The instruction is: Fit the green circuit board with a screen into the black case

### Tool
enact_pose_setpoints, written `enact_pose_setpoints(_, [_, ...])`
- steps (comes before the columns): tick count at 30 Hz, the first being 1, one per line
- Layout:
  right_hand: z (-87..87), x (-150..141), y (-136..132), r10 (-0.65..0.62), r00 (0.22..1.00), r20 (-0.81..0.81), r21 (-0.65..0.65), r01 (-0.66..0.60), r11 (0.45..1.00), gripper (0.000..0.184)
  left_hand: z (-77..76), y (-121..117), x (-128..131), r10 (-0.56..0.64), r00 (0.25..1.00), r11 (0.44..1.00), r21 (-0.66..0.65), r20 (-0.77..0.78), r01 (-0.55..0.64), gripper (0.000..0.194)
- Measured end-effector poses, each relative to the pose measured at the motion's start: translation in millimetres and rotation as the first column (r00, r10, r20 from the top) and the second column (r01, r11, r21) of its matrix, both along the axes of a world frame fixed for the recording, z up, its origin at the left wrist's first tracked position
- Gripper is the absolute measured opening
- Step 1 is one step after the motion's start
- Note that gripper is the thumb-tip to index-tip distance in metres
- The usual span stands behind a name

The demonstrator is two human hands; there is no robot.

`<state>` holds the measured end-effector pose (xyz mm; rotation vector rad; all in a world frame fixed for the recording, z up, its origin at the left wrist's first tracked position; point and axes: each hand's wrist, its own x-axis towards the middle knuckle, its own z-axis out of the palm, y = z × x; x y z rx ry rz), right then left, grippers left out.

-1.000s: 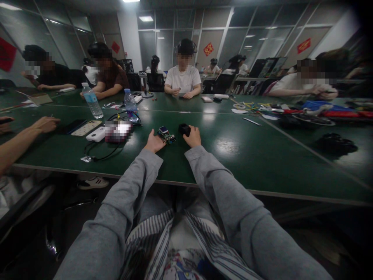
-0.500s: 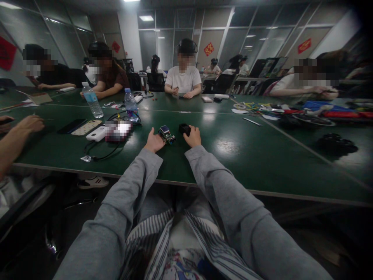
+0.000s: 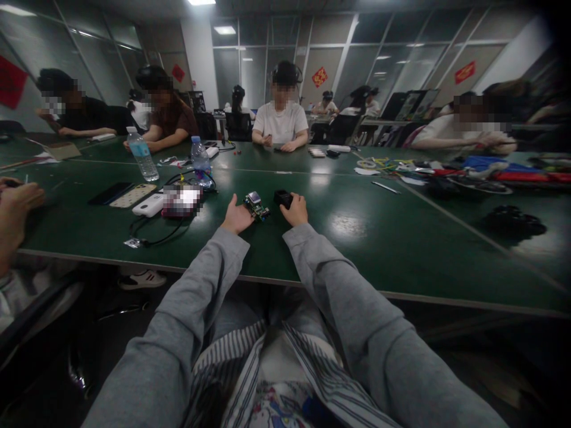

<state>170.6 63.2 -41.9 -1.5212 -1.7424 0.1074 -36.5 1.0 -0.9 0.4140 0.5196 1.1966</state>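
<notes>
A small green circuit board (image 3: 257, 208) with a little grey screen mounted on it rests against the fingers of my left hand (image 3: 238, 216). That palm faces up, the thumb sticks out, and the board partly hides the fingers. To the right, my right hand (image 3: 297, 210) has its fingers around a small black box-shaped case (image 3: 282, 197), gripped at its right side. A narrow gap separates the board from the case. Both are held just above or on the green table (image 3: 312, 255); exact contact is hard to make out.
Left of my hands lie phones (image 3: 129, 195), a white device (image 3: 148, 204), a looped black cable (image 3: 163, 238) and two water bottles (image 3: 143, 156). Wires and tools (image 3: 414, 168) pile up at the right, near a black bundle (image 3: 513, 221). Several people sit around; another person's hand (image 3: 22, 202) is at far left.
The board in my left hand has tilted slightly, its screen turning. My right hand and the case stay nearly still. The neighbouring person's hand at far left has drawn further left.
</notes>
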Motion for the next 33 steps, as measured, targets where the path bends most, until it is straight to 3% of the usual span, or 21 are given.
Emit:
enact_pose_setpoints(20, [-4.5,0.7,4.0,-0.022,0.999,0.025,0.018,0.022,1.000,0.052,-0.8,0.1,-1.6,0.065,0.998,0.998,0.001,-0.010,-0.065,0.051])
enact_pose_setpoints(33, [-0.1,0.4,-0.2,-0.002,1.000,-0.003,-0.013,0.002,1.000,0.052,4.5,0.9,-10.7,0.082,0.992,0.996,0.036,-0.095,-0.079,0.055])
